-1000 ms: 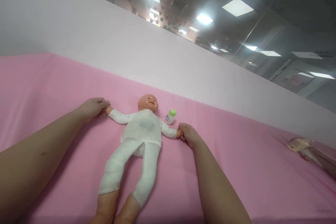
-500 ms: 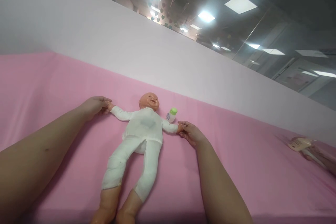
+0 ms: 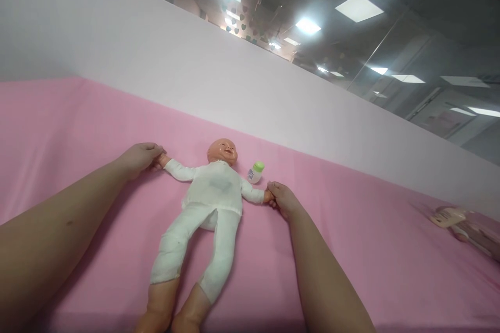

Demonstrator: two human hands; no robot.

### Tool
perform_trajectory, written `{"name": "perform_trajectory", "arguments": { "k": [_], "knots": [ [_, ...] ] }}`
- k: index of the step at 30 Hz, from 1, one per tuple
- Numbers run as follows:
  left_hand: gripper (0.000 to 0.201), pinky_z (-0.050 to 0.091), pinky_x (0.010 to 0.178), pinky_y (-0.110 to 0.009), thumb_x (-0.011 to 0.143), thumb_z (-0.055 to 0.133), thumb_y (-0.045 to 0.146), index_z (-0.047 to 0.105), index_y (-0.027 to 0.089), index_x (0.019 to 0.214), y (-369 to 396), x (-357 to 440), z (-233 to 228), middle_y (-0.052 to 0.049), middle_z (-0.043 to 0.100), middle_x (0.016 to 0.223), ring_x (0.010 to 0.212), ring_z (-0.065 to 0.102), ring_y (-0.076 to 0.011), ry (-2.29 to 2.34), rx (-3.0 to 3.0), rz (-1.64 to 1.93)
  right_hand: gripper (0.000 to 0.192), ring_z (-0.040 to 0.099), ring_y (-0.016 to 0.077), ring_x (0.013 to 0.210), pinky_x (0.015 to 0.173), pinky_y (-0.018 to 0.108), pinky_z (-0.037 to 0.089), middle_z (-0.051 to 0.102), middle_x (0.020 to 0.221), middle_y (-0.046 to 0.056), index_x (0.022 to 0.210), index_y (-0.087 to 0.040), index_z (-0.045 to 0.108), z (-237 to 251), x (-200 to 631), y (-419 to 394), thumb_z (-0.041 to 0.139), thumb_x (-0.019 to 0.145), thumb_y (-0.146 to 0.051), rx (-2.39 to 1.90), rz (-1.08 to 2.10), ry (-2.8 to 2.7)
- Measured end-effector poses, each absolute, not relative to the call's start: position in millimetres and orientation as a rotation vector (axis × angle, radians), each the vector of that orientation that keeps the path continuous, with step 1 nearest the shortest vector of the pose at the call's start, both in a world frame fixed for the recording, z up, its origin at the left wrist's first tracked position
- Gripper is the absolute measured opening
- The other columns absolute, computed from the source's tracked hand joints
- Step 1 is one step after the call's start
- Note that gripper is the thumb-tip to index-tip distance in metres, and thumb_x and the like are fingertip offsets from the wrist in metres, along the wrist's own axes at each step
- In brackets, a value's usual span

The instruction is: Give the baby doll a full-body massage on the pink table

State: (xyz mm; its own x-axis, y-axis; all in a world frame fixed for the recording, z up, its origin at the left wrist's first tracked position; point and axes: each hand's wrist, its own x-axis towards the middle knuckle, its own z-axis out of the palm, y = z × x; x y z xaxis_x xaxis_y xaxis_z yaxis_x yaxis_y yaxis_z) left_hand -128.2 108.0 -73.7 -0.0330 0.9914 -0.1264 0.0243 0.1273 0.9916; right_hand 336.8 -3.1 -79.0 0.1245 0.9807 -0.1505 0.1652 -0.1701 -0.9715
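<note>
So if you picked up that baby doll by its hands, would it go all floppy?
Probably floppy in the middle: the doll has a soft-looking white cloth body and limp, wrinkled legs. Its head and feet look like hard plastic, so they would likely dangle and swing. The left hand and right hand grip its small hands, which might slip.

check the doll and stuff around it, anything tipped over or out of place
Nothing looks damaged or spilled. The baby doll lies flat on its back on the pink sheet, arms spread, left hand and right hand each holding a doll hand. The green-capped bottle beside its head stands upright.
</note>
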Motion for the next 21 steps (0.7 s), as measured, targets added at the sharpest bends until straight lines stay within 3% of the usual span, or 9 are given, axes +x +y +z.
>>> {"name": "perform_trajectory", "arguments": {
  "k": [7, 14, 18, 21],
  "knots": [
    [0.024, 0.051, 0.045, -0.023, 0.062, 0.070, 0.016, 0.068, 0.013, 0.085, 104.2, -126.2, -67.8, -0.006, 0.067, 0.067, 0.047, 0.058, -0.0133, 1.282, 1.004, 1.122, 0.019, 0.048, 0.0109, 0.046, 0.042, 0.021, 0.035, 0.063, 0.062, 0.001, 0.091, -0.019, 0.062, -82.4, 337.4, 1.3, 0.064, 0.082, -0.036, -1.530, 1.089, -1.095],
    [0.040, 0.052, 0.050, -0.024, 0.057, 0.075, 0.016, 0.066, 0.012, 0.096, 102.9, -127.8, -67.7, -0.005, 0.068, 0.071, 0.052, 0.060, -0.0137, 1.231, 1.011, 1.113, 0.035, 0.054, 0.0129, 0.053, 0.053, 0.028, 0.048, 0.069, 0.078, 0.005, 0.112, -0.020, 0.063, -73.0, 344.4, -5.0, 0.069, 0.077, -0.025, -1.441, 1.217, -1.087],
    [0.033, 0.046, 0.046, -0.022, 0.057, 0.079, 0.022, 0.066, 0.015, 0.087, 106.0, -129.4, -72.9, -0.004, 0.065, 0.066, 0.051, 0.057, -0.0132, 1.261, 1.104, 1.110, 0.038, 0.051, 0.0116, 0.053, 0.047, 0.023, 0.039, 0.065, 0.072, 0.002, 0.107, -0.019, 0.063, -70.9, 344.8, -8.0, 0.077, 0.074, -0.033, -1.419, 1.238, -1.105],
    [0.026, 0.039, 0.041, -0.020, 0.063, 0.079, 0.034, 0.062, 0.018, 0.074, 111.0, -131.6, -79.7, -0.002, 0.060, 0.056, 0.048, 0.053, -0.0130, 1.288, 1.208, 1.092, 0.034, 0.044, 0.0095, 0.047, 0.042, 0.021, 0.030, 0.057, 0.060, -0.003, 0.088, -0.019, 0.061, -72.6, 341.7, -7.3, 0.081, 0.070, -0.039, -1.433, 1.218, -1.127]
  ]
}}
